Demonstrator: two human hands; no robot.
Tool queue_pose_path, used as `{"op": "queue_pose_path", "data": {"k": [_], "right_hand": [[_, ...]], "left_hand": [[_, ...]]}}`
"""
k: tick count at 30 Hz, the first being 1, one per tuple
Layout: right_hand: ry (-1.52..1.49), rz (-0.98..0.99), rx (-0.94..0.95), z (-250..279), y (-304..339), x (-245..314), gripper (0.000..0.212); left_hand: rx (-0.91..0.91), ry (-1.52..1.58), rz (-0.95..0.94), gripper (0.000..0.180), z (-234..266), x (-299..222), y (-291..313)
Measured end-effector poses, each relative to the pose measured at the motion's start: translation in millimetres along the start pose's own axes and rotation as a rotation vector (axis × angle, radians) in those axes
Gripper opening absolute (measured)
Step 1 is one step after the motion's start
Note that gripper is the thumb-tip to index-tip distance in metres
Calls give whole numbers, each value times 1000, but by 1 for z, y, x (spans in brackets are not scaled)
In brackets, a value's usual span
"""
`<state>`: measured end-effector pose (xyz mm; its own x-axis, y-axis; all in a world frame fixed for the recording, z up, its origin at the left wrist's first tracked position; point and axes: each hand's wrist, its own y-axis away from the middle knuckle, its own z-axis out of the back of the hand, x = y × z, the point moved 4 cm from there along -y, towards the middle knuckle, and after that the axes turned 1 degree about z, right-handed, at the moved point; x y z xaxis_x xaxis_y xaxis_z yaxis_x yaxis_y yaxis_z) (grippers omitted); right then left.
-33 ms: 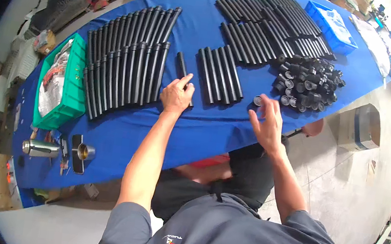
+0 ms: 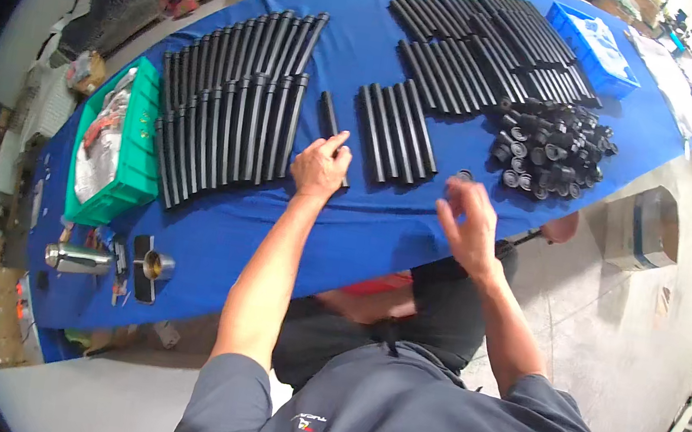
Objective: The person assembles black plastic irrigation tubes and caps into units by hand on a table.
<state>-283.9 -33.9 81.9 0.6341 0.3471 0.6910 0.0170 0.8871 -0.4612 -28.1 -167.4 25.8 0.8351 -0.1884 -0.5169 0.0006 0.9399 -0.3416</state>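
Under my left hand lies a single black tube, set apart from the others; my fingers are closed about its lower part, which they partly hide. My right hand hovers near the front edge of the table, thumb and fingers apart, holding nothing. Just beyond its fingertips is a loose round black cap. A heap of black caps sits to the right. Between my hands lies a short row of plain black tubes. Two rows of black tubes with wider ends lie to the left.
More black tubes cover the far right of the blue cloth. A green crate stands at the left, a blue tray at the far right. Near the left front are a metal flask and a metal cup. A carton is on the floor.
The whole view has shifted slightly. Against the table, my right hand has moved a little to the left, beside the loose cap. My left hand stays on the tube.
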Motion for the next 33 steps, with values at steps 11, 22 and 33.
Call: {"op": "queue_pose_path", "data": {"k": [11, 22, 33], "right_hand": [[-485, -169, 334, -98, 28, 9, 39], [-666, -1, 562, -81, 15, 24, 53], [-683, -5, 409, -83, 15, 15, 50]], "left_hand": [[-155, 145, -244, 20, 51, -50, 68], [158, -148, -2, 24, 90, -65, 125], [248, -26, -223, 46, 85, -34, 110]]}}
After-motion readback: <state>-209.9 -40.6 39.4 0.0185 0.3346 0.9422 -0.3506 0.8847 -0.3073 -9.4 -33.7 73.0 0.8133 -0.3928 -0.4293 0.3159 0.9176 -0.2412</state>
